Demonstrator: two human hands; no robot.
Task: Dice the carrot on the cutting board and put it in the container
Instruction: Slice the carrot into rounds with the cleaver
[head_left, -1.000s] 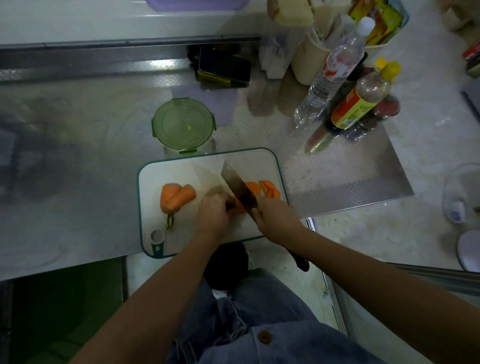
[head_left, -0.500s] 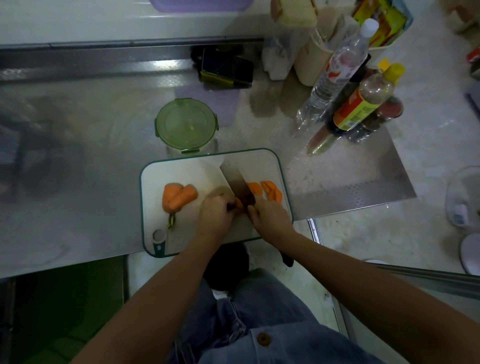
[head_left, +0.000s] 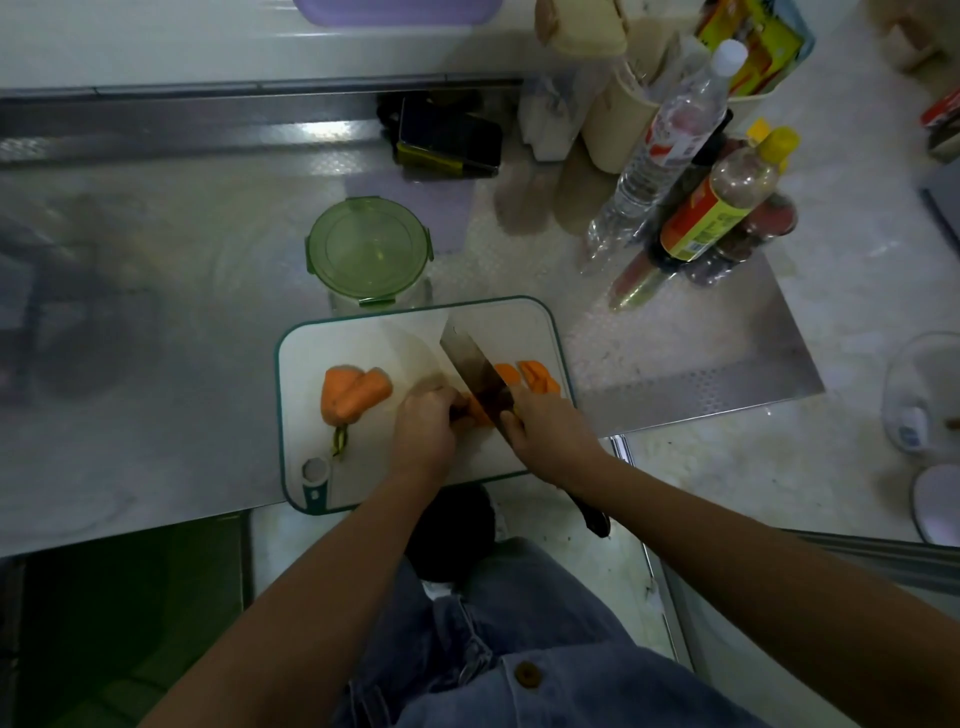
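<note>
A white cutting board (head_left: 363, 483) with a teal rim lies at the counter's front edge. My left hand (head_left: 422, 426) holds a carrot piece (head_left: 475, 410) down on it. My right hand (head_left: 545, 434) grips a cleaver (head_left: 475, 371), whose blade stands on that piece beside my left fingers. Cut carrot slices (head_left: 537, 376) lie to the right of the blade. A thick carrot top with its stem (head_left: 348, 395) sits on the board's left. Just behind the board stands a round container with a green clip lid (head_left: 368, 252), closed.
Bottles (head_left: 719, 205) and a clear water bottle (head_left: 670, 140) stand at the back right with beige tubs (head_left: 613, 124). A dark phone (head_left: 449, 137) lies against the back ledge. A metal sheet (head_left: 727, 358) covers the counter to the right. My jeans show below.
The cleaver dropped low onto the carrot piece half a second ago, then rose and shifted back along the board; the handle end shows again behind my right wrist. My left hand stays on the piece.
</note>
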